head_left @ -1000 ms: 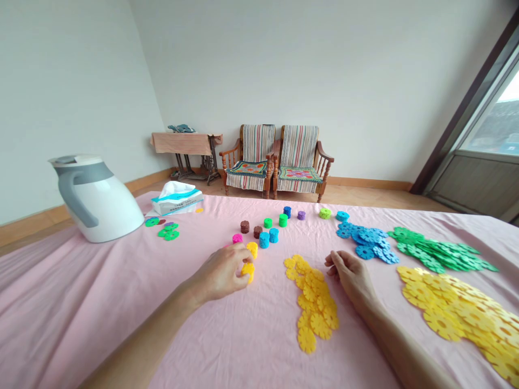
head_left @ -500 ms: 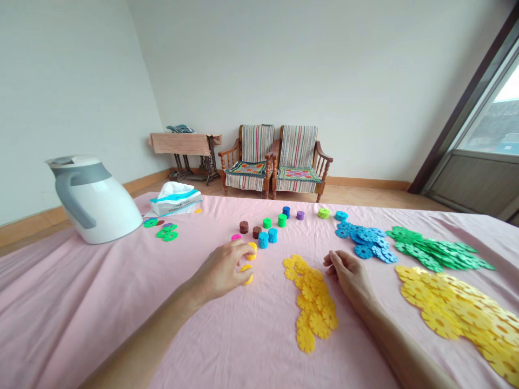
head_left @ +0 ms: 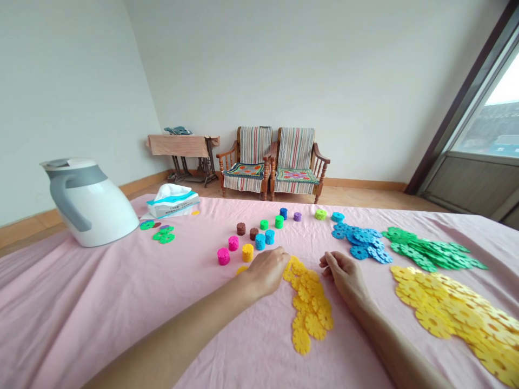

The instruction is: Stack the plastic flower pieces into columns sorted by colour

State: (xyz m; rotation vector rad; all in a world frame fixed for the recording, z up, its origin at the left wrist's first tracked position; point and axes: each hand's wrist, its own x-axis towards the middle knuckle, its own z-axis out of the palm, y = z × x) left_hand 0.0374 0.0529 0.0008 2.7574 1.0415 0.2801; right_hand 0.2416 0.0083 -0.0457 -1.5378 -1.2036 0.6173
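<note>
My left hand (head_left: 268,272) reaches across to the left edge of a small pile of yellow flower-shaped discs (head_left: 310,308). Its fingers curl down onto the discs and the fingertips are hidden. A short yellow stack (head_left: 247,252) stands just behind it, and a loose yellow disc (head_left: 241,268) peeks out beside the wrist. My right hand (head_left: 344,273) rests on the pink cloth (head_left: 121,302) at the pile's right side, fingers curled in; what they enclose is hidden.
Small stacks in pink (head_left: 223,256), blue (head_left: 260,241), brown (head_left: 241,228) and green (head_left: 279,221) stand behind. Blue (head_left: 363,240), green (head_left: 430,249) and large yellow (head_left: 458,310) disc piles lie right. A white kettle (head_left: 87,202), tissue pack (head_left: 172,200) and green discs (head_left: 160,233) sit left.
My left hand has left the yellow stack and moved right to the small yellow pile, uncovering two pink stacks. My right hand has stayed where it was. The view shifted slightly.
</note>
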